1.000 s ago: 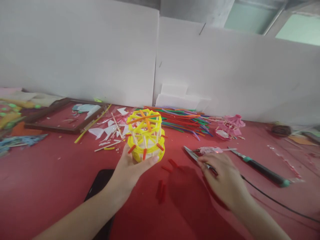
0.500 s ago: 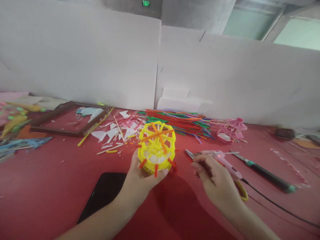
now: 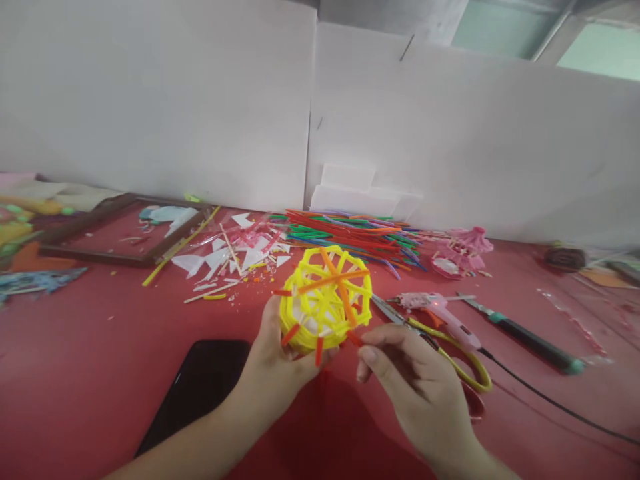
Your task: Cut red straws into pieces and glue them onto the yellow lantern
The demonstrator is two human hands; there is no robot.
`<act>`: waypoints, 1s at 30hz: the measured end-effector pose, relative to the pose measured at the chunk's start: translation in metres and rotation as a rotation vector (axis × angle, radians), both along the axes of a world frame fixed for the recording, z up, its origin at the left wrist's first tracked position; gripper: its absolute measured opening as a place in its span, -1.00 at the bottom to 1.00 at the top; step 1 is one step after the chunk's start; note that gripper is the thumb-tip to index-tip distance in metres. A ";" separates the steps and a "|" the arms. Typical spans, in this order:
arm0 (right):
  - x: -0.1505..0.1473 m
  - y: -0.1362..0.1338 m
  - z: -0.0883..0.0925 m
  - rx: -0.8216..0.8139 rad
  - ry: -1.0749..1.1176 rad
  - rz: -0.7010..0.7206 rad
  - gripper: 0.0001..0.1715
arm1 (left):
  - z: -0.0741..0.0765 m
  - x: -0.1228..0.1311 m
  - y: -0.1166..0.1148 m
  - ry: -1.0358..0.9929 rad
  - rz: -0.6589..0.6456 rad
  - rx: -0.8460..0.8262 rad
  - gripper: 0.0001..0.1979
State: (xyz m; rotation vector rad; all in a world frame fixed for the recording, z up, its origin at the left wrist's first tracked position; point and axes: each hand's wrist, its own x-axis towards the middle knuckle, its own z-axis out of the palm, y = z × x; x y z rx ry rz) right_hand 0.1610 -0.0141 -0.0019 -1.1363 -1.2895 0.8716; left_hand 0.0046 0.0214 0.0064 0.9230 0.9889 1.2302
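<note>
My left hand [image 3: 277, 363] is closed around the bottom of a yellow straw lantern [image 3: 325, 297], a round cage with orange spokes and short red stubs, tilted so that its top faces me. My right hand [image 3: 417, 387] is just right of it, with thumb and forefinger pinched at a red straw stub [image 3: 354, 338] on the lantern's lower right edge. Yellow-handled scissors [image 3: 450, 357] lie on the red table [image 3: 75, 373] just beyond my right hand, with their blades pointing left toward the lantern.
A pink glue gun [image 3: 440, 312] and a green-handled tool [image 3: 530, 343] with a black cable lie to the right. Behind are a pile of coloured straws [image 3: 350, 235], white paper scraps [image 3: 220, 259], a wooden frame [image 3: 115, 227] and a pink lantern [image 3: 463, 247]. A black phone [image 3: 197, 387] lies under my left forearm.
My left hand has lifted the lantern off the table, tipped it toward me and moved it right. My right hand has left the scissors and come left to the lantern's edge.
</note>
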 end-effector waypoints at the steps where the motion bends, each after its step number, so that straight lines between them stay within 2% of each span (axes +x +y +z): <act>1: 0.000 0.000 0.000 0.030 -0.044 -0.003 -0.95 | 0.000 0.000 0.000 -0.002 -0.004 0.002 -0.39; 6: 0.003 0.002 0.001 0.152 -0.211 -0.005 -0.93 | 0.003 0.000 -0.001 -0.012 -0.014 0.001 -0.43; 11: 0.003 0.001 -0.001 0.186 -0.306 -0.024 -0.89 | 0.003 0.001 -0.002 0.008 -0.008 0.002 -0.44; 21: 0.005 0.000 -0.001 0.296 -0.433 -0.062 -0.83 | 0.001 0.001 -0.002 0.017 0.004 0.033 -0.47; 30: 0.003 0.002 0.009 0.356 -0.501 -0.089 -0.84 | 0.002 0.000 -0.002 0.011 0.003 0.003 -0.45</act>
